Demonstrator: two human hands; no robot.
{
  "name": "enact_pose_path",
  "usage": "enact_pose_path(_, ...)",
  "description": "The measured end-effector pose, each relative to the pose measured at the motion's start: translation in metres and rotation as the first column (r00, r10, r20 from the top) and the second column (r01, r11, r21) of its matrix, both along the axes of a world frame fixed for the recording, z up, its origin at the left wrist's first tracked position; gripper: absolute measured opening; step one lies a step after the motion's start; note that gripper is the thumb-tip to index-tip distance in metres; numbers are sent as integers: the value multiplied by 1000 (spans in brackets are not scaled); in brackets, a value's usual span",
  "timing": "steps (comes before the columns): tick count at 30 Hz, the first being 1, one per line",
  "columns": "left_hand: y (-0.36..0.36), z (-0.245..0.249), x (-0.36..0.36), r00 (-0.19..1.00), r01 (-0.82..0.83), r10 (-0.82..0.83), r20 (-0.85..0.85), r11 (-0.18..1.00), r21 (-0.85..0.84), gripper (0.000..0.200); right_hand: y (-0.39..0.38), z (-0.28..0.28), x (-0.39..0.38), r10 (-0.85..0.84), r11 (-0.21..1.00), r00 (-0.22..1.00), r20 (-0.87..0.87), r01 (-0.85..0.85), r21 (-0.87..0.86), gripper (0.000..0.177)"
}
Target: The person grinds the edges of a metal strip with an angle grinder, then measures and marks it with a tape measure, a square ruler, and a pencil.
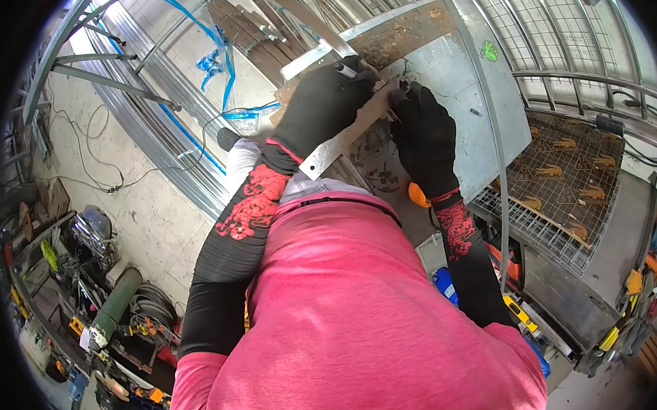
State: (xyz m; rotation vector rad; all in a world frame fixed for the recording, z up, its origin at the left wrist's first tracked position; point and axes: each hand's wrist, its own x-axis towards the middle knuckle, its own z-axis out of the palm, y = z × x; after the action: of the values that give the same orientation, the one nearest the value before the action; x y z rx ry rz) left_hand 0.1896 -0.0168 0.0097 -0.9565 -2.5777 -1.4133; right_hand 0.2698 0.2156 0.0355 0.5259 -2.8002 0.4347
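Observation:
My left hand (326, 97), in a black glove, is closed over a flat metal strip (319, 161) with a small hole near its end. The strip slants up toward my right hand. A short pale cylindrical piece (345, 71) shows at the knuckles of my left hand; whether it is gripped cannot be made out. My right hand (425, 129), gloved in black too, has its fingers bent together at the strip's far end. A thin reddish tip shows beside them, but what they hold is mostly hidden. Both hands are over a metal sheet (498, 114).
Long metal profiles (135, 126) lie on the floor at left, with blue strapping (225, 77) near them. A curved metal bar (488, 85) passes just right of my right hand. A patterned board (564, 170) rests on wire mesh at right. Tools and a green cylinder (114, 305) crowd the lower left.

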Motion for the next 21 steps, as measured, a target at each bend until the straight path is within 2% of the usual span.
enact_pose_path(1, -8, 11, 3, 1000, 0, 0, 1, 1000, 0, 21, 0, 0, 0, -2, 1000, 1000, -8, 2, 8, 54)
enact_pose_path(2, -18, 36, 7, 968, -44, 72, 241, 992, -119, 22, -1, 1, 0, -3, 1000, 1000, -16, 3, 14, 53)
enact_pose_path(3, -28, 54, 12, 873, -58, 169, 458, 968, -246, 25, -2, 2, 0, -2, 1000, 1000, -12, 2, 11, 53)
enact_pose_path(7, -64, 75, 29, 852, -100, 228, 471, 954, -282, 36, -2, 1, -2, -2, 999, 999, -54, 4, 48, 51)
enact_pose_path(9, -73, 86, 43, 958, -88, 148, 245, 967, -239, 31, 0, 0, -2, 5, 999, 997, -72, -1, 50, 51)
enact_pose_path(10, -73, 86, 47, 958, -90, 149, 243, 967, -240, 31, 0, -1, -1, -5, 998, 998, -61, 9, 65, 51)
enact_pose_path(12, -69, 79, 55, 785, -149, 188, 591, 982, -115, 33, 0, -2, -2, -15, 997, 998, -54, 19, 76, 51)
enact_pose_path(13, -65, 72, 59, 787, -148, 189, 587, 982, -117, 33, 1, -2, -3, 9, 999, 998, -68, -7, 32, 51)
enact_pose_path(15, -53, 56, 68, 931, -129, 216, 295, 949, -288, 34, 1, -1, -3, 26, 1000, 996, -89, -28, -13, 52)
enact_pose_path(17, -41, 43, 73, 918, -152, 236, 319, 952, -265, 32, -1, 2, 1, -22, 1000, 999, -34, 22, -10, 52)
enact_pose_path(19, -35, 16, 68, 900, -29, 109, 423, 981, -191, 35, 0, 3, 2, -18, 1000, 999, -38, 18, -5, 54)
enact_pose_path(20, -38, 14, 66, 863, -18, 65, 501, 995, -98, 43, -1, 3, 1, -9, 1000, 999, -39, 9, -3, 55)
enact_pose_path(21, -41, 14, 64, 870, -18, 70, 488, 994, -111, 43, 0, 2, 0, -12, 1000, 999, -53, 11, -17, 55)
